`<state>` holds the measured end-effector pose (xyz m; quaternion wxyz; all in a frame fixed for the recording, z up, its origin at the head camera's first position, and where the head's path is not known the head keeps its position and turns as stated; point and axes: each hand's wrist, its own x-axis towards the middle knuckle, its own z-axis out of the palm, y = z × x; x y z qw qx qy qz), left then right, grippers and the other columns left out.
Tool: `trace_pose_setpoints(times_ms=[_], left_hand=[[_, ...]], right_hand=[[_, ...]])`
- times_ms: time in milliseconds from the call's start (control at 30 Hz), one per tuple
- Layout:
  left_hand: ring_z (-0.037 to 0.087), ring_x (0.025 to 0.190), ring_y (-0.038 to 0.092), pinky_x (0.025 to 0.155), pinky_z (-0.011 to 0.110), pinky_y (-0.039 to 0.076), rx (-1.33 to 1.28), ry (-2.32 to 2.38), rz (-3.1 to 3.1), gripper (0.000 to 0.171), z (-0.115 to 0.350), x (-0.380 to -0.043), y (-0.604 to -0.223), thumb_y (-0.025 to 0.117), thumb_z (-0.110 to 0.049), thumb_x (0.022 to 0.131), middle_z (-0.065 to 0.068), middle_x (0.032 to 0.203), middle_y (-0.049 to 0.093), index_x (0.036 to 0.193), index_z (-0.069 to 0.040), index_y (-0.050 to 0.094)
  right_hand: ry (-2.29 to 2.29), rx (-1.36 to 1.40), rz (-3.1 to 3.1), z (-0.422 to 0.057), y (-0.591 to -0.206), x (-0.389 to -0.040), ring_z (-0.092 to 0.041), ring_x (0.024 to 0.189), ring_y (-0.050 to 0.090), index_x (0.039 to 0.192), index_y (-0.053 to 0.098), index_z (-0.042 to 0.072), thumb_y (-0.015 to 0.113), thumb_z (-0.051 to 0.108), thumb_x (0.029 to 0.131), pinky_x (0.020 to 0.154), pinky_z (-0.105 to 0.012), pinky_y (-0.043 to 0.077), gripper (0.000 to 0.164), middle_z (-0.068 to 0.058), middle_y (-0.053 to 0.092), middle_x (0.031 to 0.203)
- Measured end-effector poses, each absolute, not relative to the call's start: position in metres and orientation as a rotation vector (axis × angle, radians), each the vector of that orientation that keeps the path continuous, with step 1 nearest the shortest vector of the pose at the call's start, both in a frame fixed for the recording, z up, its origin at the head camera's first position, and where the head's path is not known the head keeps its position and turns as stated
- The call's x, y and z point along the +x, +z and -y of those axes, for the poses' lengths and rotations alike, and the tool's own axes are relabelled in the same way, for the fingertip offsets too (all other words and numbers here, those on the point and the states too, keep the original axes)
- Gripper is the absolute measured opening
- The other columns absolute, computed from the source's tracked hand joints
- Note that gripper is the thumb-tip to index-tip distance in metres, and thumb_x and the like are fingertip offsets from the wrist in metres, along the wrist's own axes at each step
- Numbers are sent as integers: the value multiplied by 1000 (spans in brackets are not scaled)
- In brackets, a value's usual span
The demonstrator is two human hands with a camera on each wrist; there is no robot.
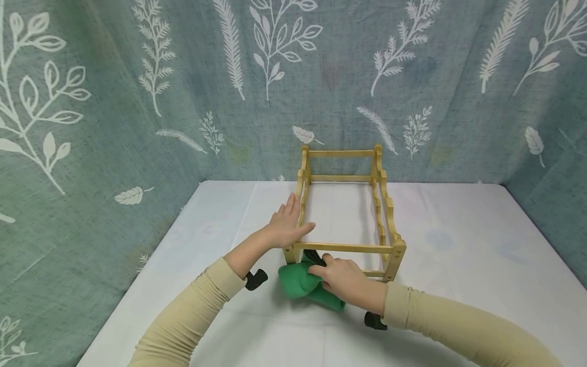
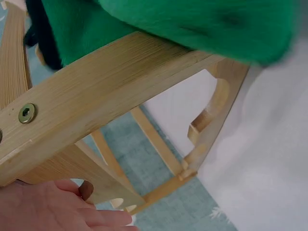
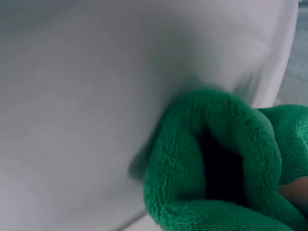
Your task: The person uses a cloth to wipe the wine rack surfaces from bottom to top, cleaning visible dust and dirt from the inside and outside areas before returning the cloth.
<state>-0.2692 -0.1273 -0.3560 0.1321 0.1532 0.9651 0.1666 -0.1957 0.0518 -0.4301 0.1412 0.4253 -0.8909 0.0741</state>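
Note:
A pale wooden rack with wavy-edged side rails stands on the table. My left hand lies against its near left side, fingers extended and thumb spread over the rail; in the left wrist view that hand shows beside the notched side rail. My right hand grips a fuzzy green cloth with a black part at the rack's near left corner. Close up in the right wrist view, the bunched cloth folds around a dark hollow.
A white cloth covers the table. Green fabric with white leaf prints hangs behind and at both sides, close to the rack's far end. Black wrist cameras hang below both cuffs.

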Motion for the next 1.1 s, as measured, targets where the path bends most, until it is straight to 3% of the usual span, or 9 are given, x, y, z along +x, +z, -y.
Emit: trace_pose_setpoints(times_ms=[200,433,667,867,1100], left_hand=[[42,137,-3,109,55,8,446,472,-2795,85,127,-269,-356,35,-53,93,14,151,-17,145,-3,-10],[41,137,-3,109,54,7,450,497,-2773,85,129,-270,-357,34,-53,93,12,151,-19,145,-3,-11],[32,140,-1,111,46,12,548,542,-2766,79,139,-272,-353,34,-47,96,16,152,-13,145,0,-5],[35,139,9,110,50,16,666,472,-2773,74,151,-277,-350,33,-47,96,13,154,-3,147,-2,4],[32,139,10,109,51,15,794,481,-2721,80,163,-283,-351,33,-58,93,10,154,-4,148,-10,1]], right_hand=[[201,1099,2719,-89,-427,-185,-16,52,55,102,65,18,76,15,73,41,-22,41,31,-10,58,81],[30,944,2732,-131,-430,-159,-10,42,43,95,64,15,75,13,74,35,-19,32,24,-10,54,77],[-56,817,2750,-165,-427,-146,-10,44,46,94,66,17,77,13,71,36,-19,32,25,-8,52,75],[-26,928,2651,-189,-406,-151,-10,48,48,97,69,19,81,16,65,38,-18,33,34,-4,49,75],[28,1016,2415,-204,-364,-154,-13,53,51,99,68,16,85,15,55,41,-20,37,47,-4,50,75]])
